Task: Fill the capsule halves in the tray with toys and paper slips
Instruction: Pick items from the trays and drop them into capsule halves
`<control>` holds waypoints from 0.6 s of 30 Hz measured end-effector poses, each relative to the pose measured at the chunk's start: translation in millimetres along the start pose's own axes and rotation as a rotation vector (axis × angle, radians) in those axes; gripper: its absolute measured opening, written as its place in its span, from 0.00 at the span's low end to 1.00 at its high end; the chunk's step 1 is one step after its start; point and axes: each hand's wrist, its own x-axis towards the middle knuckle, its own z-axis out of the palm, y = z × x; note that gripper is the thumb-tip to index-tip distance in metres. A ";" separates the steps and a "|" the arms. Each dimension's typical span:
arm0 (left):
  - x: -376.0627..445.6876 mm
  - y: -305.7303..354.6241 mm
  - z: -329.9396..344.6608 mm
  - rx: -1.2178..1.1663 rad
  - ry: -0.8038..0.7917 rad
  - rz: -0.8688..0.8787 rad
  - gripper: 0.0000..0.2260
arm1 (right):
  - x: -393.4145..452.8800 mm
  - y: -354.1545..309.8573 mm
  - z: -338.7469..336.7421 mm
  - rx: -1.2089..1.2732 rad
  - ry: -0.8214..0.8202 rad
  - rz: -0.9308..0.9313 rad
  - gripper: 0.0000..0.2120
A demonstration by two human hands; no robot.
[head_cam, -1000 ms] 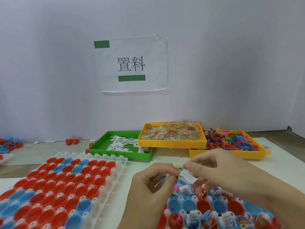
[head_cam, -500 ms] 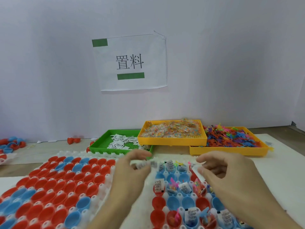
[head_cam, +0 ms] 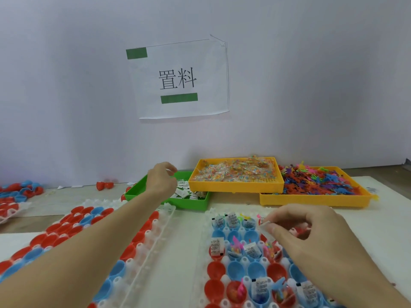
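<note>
Capsule halves hold slips, toys — some bare.

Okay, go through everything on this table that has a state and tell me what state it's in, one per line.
Left hand: over the green tray, fingers curled.
Right hand: pinches a paper slip above the right capsule tray.
Right capsule tray: partly filled.
Left capsule tray: halves empty.
Two yellow trays: full.

A white paper sign with two green bars hung on the wall at twelve o'clock, its upper right corner peeling.
</note>
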 end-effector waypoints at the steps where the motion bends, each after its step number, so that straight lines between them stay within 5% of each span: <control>1: -6.1 2.5 -0.3 0.017 0.035 0.004 0.14 | 0.0 -0.1 -0.1 0.001 -0.012 -0.010 0.09; 5: -61.3 24.8 -4.9 -0.134 0.059 0.126 0.11 | -3.3 -1.4 1.3 0.071 -0.122 -0.060 0.08; 9: -138.6 37.9 -19.5 -0.441 -0.233 0.332 0.11 | -8.8 -4.2 5.0 0.100 -0.239 -0.080 0.10; 13: -180.0 26.9 -23.3 -0.438 -0.419 0.466 0.06 | -14.6 -8.6 10.4 0.053 -0.301 -0.128 0.09; 18: -184.2 9.9 -18.6 -0.453 -0.415 0.421 0.07 | -20.4 -5.2 13.7 -0.154 -0.318 -0.227 0.07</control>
